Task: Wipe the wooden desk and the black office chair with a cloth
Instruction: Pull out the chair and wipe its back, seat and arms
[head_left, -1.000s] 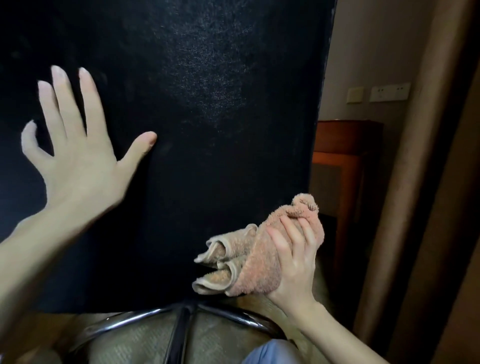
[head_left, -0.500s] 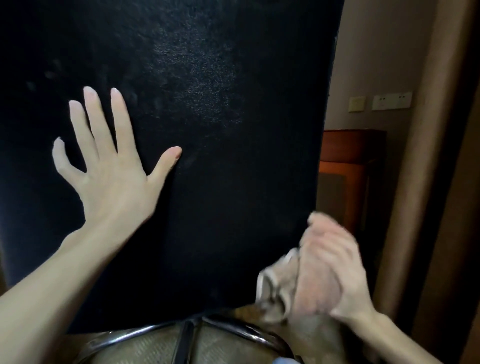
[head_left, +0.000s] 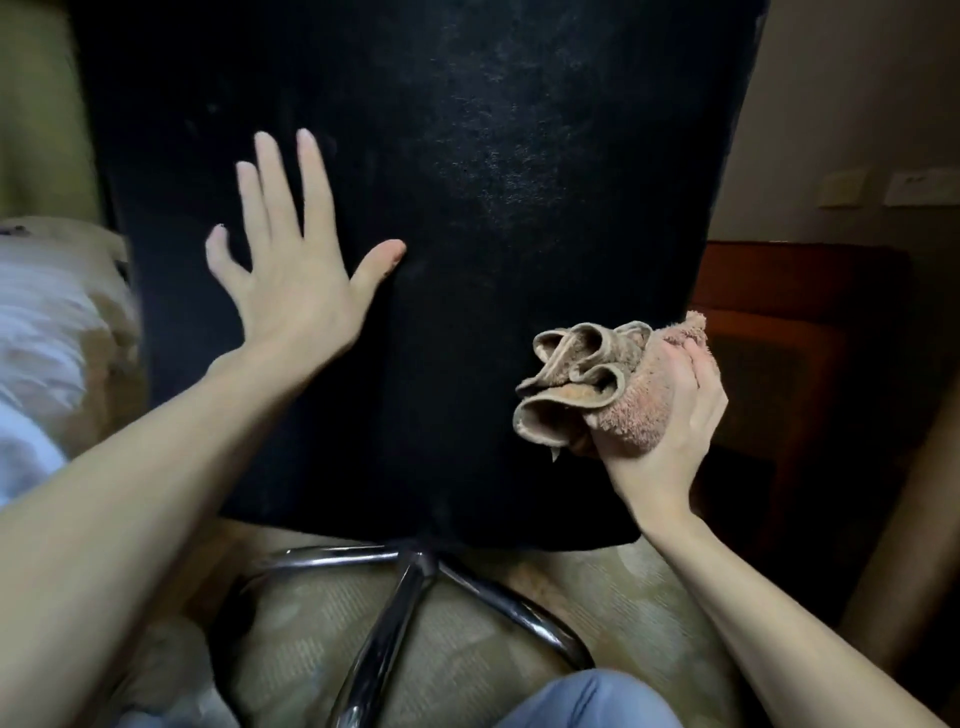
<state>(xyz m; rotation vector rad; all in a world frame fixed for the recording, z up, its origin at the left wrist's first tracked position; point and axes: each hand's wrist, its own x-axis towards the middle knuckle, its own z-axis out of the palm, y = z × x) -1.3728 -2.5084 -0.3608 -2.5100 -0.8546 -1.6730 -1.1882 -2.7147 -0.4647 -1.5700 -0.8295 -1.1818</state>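
Note:
The back of the black office chair (head_left: 467, 182) fills the middle of the view, its lower edge just above the chrome base (head_left: 405, 587). My left hand (head_left: 296, 275) lies flat against the backrest with fingers spread and straight. My right hand (head_left: 675, 415) grips a bunched pinkish-brown cloth (head_left: 592, 384) at the chair's lower right edge, the cloth's folds against the black surface. A wooden cabinet or desk (head_left: 779, 322) stands behind the chair on the right, mostly in shadow.
Patterned carpet (head_left: 519, 649) lies under the chrome legs. A bed with white linen (head_left: 41, 332) is at the left. Wall switches (head_left: 883, 187) sit on the right wall. My knee in blue fabric (head_left: 587, 701) shows at the bottom.
The view has pulled back, showing the chair's lower edge and base. My right hand with the cloth dipped low, then came back up to the chair's right edge. My left hand stays flat on the backrest.

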